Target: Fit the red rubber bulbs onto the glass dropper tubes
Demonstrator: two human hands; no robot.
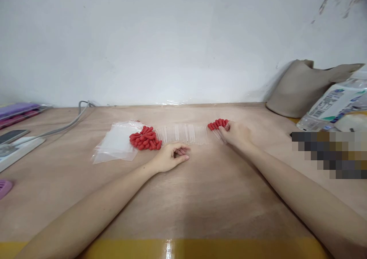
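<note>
My right hand (234,132) is closed in a pinch at a row of droppers, clear thin tubes with red rubber bulbs (217,123). One dropper lies at its fingertips, partly hidden by the fingers. My left hand (172,155) rests on the table, its thumb and loosely curled fingers apart and nothing visible between them. Just behind it, several bare clear tubes (183,133) lie side by side. A pile of loose red rubber bulbs (145,139) sits to the left of these tubes, close to my left wrist.
Clear zip bags (114,142) lie left of the bulbs. A grey cable (67,127) and a phone (13,136) are farther left. At the right stand a grey-brown container (298,88) and a clear labelled bottle (329,104). A white wall (177,41) rises behind the table.
</note>
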